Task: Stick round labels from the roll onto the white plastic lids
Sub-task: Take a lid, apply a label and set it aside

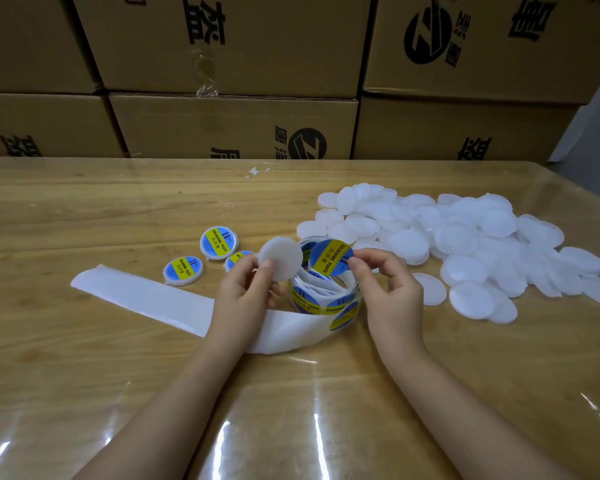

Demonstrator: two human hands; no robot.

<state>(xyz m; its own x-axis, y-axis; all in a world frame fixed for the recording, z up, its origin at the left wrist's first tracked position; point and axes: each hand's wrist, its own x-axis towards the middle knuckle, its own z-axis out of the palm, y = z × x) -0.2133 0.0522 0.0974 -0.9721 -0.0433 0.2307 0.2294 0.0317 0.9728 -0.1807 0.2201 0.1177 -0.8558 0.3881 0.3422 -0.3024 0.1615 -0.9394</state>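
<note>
The left hand (246, 289) has a blank white lid (280, 258) lifted off the worktop (84, 216). Its fingers (264, 271) pinch only the lower rim, which leaves the broad face bare for a sticker. The right hand (385, 282) is up alongside, and its fingers (355, 261) nip a round label (330, 256) by its right edge, blue and yellow print towards the camera. That light edge grip looks deliberate, keeping most of the adhesive off the skin. The label hangs just right of the left fingers' lid, close beside it and seemingly not yet touching. The job now looks like lining up the two circles before pressing down.

Directly below both sets of fingers stands the roll (323, 296), a loose coil, parked centrally so the next label is a short reach. Its spent backing strip (146, 299) runs out under the left wrist and away to the left, clear of the work. Right of the right fingers sprawls the heap of bare lids (465, 237), plenty left to do. Just left of the left fingers lie the finished lids (219, 243), three showing, labels up and kept apart from the blanks. Cardboard boxes (236, 126) wall off the far side.
</note>
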